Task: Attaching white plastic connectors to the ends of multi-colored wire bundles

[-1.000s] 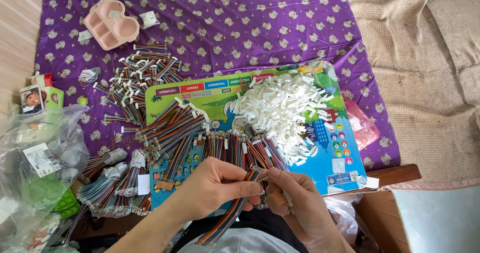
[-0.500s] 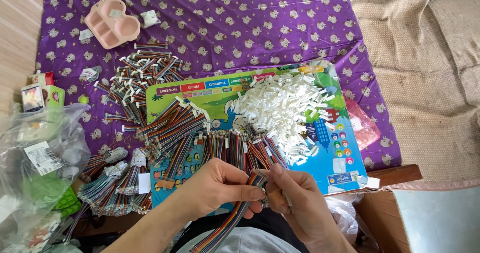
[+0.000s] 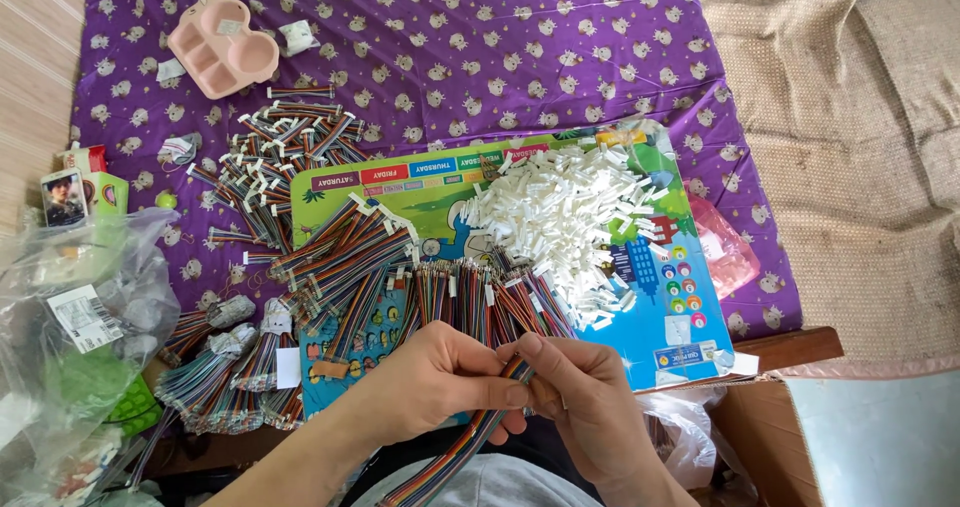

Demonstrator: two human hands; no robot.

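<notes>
Now both hands (image 3: 500, 382) on ribbon cable (image 3: 470, 442)

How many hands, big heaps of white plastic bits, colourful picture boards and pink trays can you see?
Hands: 2, left hand and right hand, both gripping one rainbow wire strip
Heap of white plastic bits: 1
Colourful picture board: 1
Pink tray: 1
Total: 5
</notes>
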